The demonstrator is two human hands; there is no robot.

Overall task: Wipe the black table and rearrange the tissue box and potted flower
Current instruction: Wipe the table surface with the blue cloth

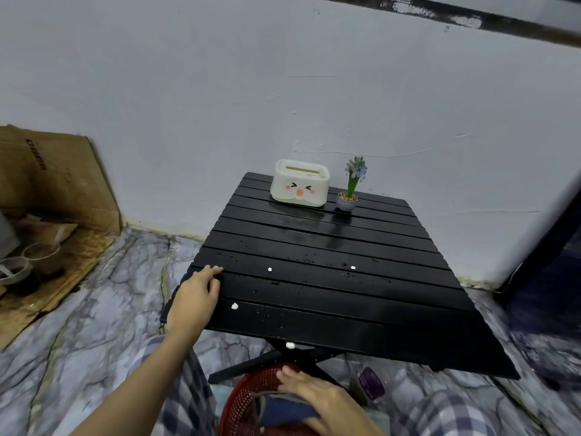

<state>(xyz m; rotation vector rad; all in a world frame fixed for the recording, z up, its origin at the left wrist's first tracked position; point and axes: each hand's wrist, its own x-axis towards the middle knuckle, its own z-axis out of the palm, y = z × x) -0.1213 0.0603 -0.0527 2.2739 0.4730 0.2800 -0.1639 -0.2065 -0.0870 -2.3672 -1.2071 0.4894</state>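
The black slatted table (330, 247) stands in front of me, wet with droplets and dotted with small white crumbs (234, 306). At its far edge sit a cream tissue box (299, 183) with a cartoon face and, just to its right, a small potted flower (349, 191) with purple blooms. My left hand (195, 297) rests on the table's near left edge, fingers curled over it. My right hand (317, 396) is low, below the table's front edge, pressed onto a dark blue cloth (283, 410) lying in a red basket (242, 404).
A purple-capped bottle (371, 383) stands on the marble-pattern floor to the right of the basket. Flattened cardboard (53, 196) with bowls on it lies at the left by the white wall. A dark frame (547, 247) stands at the right. My plaid trouser legs flank the basket.
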